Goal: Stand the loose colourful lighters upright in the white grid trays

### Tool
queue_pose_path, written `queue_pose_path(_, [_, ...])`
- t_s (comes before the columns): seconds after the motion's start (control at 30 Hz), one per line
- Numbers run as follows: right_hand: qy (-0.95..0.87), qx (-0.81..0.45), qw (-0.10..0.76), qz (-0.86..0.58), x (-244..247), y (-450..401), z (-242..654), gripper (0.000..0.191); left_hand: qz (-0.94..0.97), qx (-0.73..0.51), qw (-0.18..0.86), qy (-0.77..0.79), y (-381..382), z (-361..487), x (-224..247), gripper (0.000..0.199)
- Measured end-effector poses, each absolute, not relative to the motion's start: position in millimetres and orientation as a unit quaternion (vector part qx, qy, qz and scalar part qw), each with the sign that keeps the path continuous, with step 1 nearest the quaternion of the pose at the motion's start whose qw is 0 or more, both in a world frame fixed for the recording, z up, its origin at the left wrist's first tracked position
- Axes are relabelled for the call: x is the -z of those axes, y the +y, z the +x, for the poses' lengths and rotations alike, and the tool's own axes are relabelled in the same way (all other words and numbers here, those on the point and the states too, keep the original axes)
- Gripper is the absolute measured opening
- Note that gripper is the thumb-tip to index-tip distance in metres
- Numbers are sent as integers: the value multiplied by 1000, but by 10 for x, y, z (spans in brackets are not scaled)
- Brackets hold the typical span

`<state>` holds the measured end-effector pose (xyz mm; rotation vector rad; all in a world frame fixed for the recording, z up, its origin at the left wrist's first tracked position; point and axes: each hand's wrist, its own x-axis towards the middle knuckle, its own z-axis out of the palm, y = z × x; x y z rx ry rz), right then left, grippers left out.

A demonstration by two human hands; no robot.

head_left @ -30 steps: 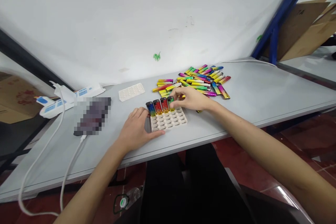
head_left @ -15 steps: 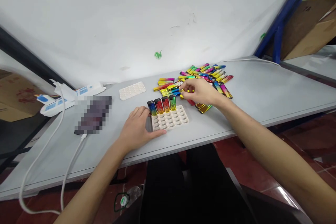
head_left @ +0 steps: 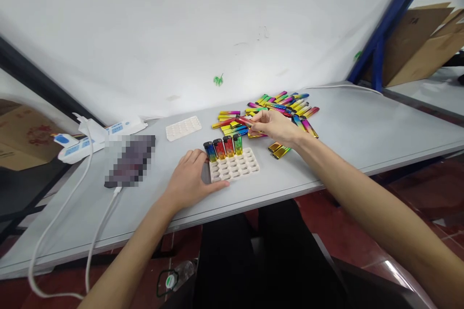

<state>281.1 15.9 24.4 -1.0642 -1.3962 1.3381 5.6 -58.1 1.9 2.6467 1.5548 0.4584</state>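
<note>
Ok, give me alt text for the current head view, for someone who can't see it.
A person's right grip holds a red lighter at a jumbled pile of shiny multicoloured lighters, while the left grip rests against a pale tray with four lighters standing in its back row. A second pale tray lies nearer the wall.

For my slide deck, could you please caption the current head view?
Left hand against a tray of four upright lighters; right hand holding a red lighter near the pile.
</note>
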Motion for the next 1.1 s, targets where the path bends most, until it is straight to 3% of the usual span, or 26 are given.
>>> queue_pose_path(0.13, [-546, -567, 452, -420, -255, 130, 2803, 16, 853, -149, 16, 499, -580, 63, -18, 64])
queue_pose_path(0.23, [-598, -549, 406, -420, -266, 110, 2813, 17, 855, -149, 15, 497, -583, 55, -16, 64])
queue_pose_path(0.47, [-636, -557, 347, -406, -314, 51, 2773, 10, 854, -149, 12, 499, -581, 51, -12, 64])
queue_pose_path(0.7, [-620, -573, 348, -407, -323, 32, 2738, 53, 854, -148, 12, 499, -579, 49, -15, 66])
queue_pose_path(1.1, [-644, -557, 339, -400, -202, 78, 2744, 47, 854, -151, 14, 498, -576, 51, -20, 66])
